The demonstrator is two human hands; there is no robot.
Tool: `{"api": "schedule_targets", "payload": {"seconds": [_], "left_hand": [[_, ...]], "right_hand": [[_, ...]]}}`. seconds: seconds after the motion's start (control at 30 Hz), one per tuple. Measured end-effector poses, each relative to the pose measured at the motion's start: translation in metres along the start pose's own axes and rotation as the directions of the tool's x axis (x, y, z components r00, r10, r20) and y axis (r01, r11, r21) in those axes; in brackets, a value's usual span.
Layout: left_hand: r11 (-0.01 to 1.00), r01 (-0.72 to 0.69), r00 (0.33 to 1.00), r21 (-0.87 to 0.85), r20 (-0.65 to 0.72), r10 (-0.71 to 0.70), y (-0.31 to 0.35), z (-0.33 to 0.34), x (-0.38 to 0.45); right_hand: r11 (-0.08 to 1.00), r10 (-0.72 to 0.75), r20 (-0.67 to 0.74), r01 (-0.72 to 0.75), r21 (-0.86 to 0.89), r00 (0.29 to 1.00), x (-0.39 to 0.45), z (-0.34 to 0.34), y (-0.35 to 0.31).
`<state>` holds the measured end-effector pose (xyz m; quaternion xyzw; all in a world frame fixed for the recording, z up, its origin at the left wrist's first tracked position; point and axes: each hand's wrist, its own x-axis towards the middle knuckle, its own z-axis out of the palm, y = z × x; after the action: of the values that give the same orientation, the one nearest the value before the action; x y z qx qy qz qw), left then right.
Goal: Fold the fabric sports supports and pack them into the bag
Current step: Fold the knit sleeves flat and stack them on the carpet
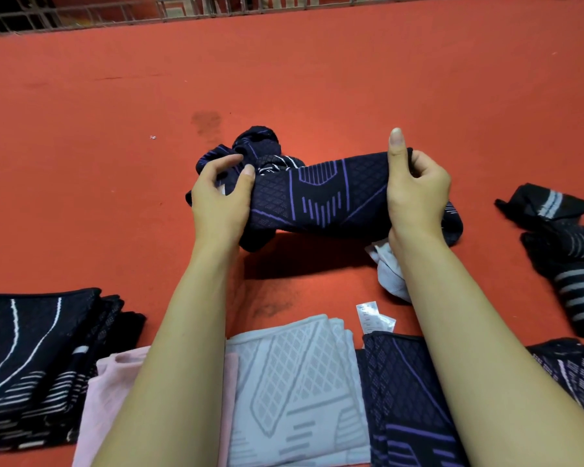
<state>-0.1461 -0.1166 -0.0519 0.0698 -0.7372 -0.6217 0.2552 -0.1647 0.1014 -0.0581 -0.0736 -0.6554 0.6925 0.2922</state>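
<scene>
Hands at centre: we see the left hand (221,197) gripping the bunched end of a navy support with purple lines (321,193), thumb and fingers curled into the folds, while the right hand (415,193) pinches the opposite end, thumb upright over the edge. The support hangs stretched between them, just above the red tabletop (317,79), with a white scrap (388,267) beneath the right wrist.

At 6 o'clock lies a folded white support (297,392); at 8 o'clock a dark stack with white lines (38,362) beside a pink piece (112,399); at 5 o'clock a folded navy stack (405,399); at 3 o'clock unfolded striped supports (567,257). No bag is in view.

We judge the knit light, soft and elastic (it sags and bunches freely), so it should be held at the cuffed ends, smoothed flat, then folded across its middle.
</scene>
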Motion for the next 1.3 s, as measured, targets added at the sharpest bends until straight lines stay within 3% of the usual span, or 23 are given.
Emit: {"api": "schedule_targets", "payload": {"seconds": [0.2, 0.3, 0.5, 0.63, 0.77, 0.87, 0.97, 1.07, 1.13, 1.17, 1.23, 1.3], "left_hand": [[0.989, 0.121, 0.990, -0.091, 0.089, -0.113, -0.001, -0.003, 0.004], [0.993, 0.117, 0.985, 0.015, 0.123, -0.118, -0.010, -0.005, 0.007], [0.978, -0.007, 0.998, 0.208, 0.057, -0.005, -0.023, -0.006, 0.010], [0.997, 0.076, 0.996, -0.001, 0.042, -0.076, -0.015, -0.004, 0.012], [0.991, 0.128, 0.991, -0.042, 0.055, -0.126, -0.009, -0.003, 0.005], [0.875, 0.370, 0.920, -0.313, 0.256, -0.297, 0.004, -0.004, 0.001], [0.711, 0.591, 0.785, -0.381, 0.473, -0.399, 0.013, -0.006, -0.003], [0.682, 0.612, 0.765, -0.400, 0.520, -0.380, 0.013, -0.004, -0.004], [0.686, 0.585, 0.791, -0.433, 0.492, -0.364, 0.010, -0.002, -0.002], [0.689, 0.576, 0.798, -0.440, 0.486, -0.356, 0.009, 0.000, -0.002], [0.695, 0.578, 0.792, -0.427, 0.500, -0.351, 0.010, 0.002, -0.003], [0.707, 0.593, 0.762, -0.384, 0.553, -0.338, 0.012, 0.003, -0.007]], "right_hand": [[1.000, 0.005, 0.019, -0.005, 0.013, 1.000, 0.000, -0.001, 0.000], [0.998, -0.038, 0.022, 0.039, -0.052, 0.999, 0.003, 0.000, 0.004], [0.978, -0.118, 0.014, 0.119, -0.173, 0.993, 0.002, 0.000, 0.008], [0.976, -0.123, 0.033, 0.127, -0.176, 0.992, 0.000, -0.002, 0.007], [0.971, -0.133, 0.061, 0.142, -0.194, 0.989, -0.004, -0.001, 0.002], [0.991, -0.037, 0.054, 0.044, -0.127, 0.998, -0.005, -0.001, 0.001], [0.966, 0.195, 0.059, -0.202, 0.163, 0.979, -0.001, 0.000, -0.004], [0.703, 0.397, 0.285, -0.489, 0.516, 0.872, 0.005, -0.003, -0.012], [0.500, 0.383, 0.415, -0.563, 0.658, 0.826, 0.006, -0.008, -0.016], [0.449, 0.342, 0.464, -0.575, 0.684, 0.817, 0.004, -0.007, -0.019], [0.482, 0.285, 0.536, -0.602, 0.637, 0.795, -0.004, -0.002, -0.021], [0.590, 0.282, 0.558, -0.600, 0.540, 0.780, -0.013, 0.007, -0.021]]}}
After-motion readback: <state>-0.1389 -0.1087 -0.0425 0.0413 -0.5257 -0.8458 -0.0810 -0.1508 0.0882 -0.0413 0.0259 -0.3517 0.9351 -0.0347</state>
